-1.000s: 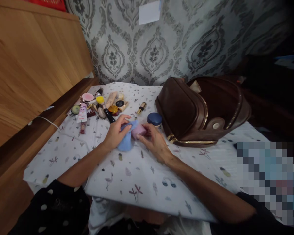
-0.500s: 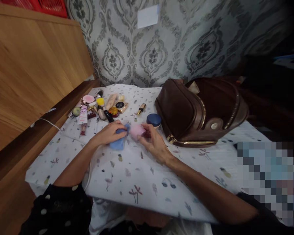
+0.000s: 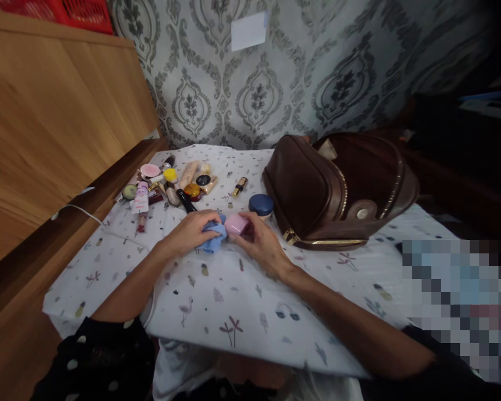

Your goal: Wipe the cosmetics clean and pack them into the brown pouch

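My left hand (image 3: pixel 197 229) grips the cloth (image 3: pixel 214 239), my right hand (image 3: pixel 259 240) the pink item (image 3: pixel 235 224); I seem mid-wipe, cosmetics (image 3: pixel 172 194) done unclear

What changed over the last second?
The left hand shifted the light-blue fabric cloth left, away from the rounded pink object, then back right; the cloth is now bunched close beside it. Nothing was let go. Unchanged: the right hand grips the pink object; the round blue-lidded jar and open dark-brown bag stayed put.
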`<state>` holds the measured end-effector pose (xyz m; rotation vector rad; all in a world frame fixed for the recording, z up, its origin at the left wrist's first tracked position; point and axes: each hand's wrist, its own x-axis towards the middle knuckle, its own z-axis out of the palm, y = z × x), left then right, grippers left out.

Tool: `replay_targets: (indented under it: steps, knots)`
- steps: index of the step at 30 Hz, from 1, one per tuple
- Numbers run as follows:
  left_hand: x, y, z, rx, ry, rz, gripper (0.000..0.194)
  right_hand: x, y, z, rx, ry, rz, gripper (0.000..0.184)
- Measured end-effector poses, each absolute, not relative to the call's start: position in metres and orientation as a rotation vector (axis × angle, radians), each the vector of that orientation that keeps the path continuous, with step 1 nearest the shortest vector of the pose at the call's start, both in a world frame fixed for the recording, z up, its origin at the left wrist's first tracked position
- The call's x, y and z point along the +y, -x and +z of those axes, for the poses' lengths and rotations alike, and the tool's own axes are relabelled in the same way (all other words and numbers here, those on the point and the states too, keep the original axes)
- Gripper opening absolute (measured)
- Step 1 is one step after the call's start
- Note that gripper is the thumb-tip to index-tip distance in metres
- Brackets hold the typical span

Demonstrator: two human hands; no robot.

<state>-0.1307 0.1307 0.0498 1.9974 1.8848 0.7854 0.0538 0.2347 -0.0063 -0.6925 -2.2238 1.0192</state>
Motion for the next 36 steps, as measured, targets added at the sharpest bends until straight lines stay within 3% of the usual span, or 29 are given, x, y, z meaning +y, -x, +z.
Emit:
replay_targets:
  steps: [10, 16, 22, 36]
  knots:
    - [0.13, 0.124, 0.046, 1.83, -1.828, 1.012, 0.01, 0.233, -0.057, -0.011, -2.323, 0.429, 0.451, 0.036]
    - [0.134, 0.117, 0.039, 1.813, -1.847, 1.102, 0.01, 0.235, -0.061, -0.009, -2.375, 0.325, 0.208, 0.042]
    - [0.135, 0.116, 0.035, 1.794, -1.763, 1.203, 0.012, 0.236, -0.063, -0.008, -2.402, 0.294, 0.194, 0.052]
    - [0.136, 0.127, 0.032, 1.815, -1.616, 1.347, 0.021, 0.233, -0.067, -0.006, -2.435, 0.158, 0.539, 0.044]
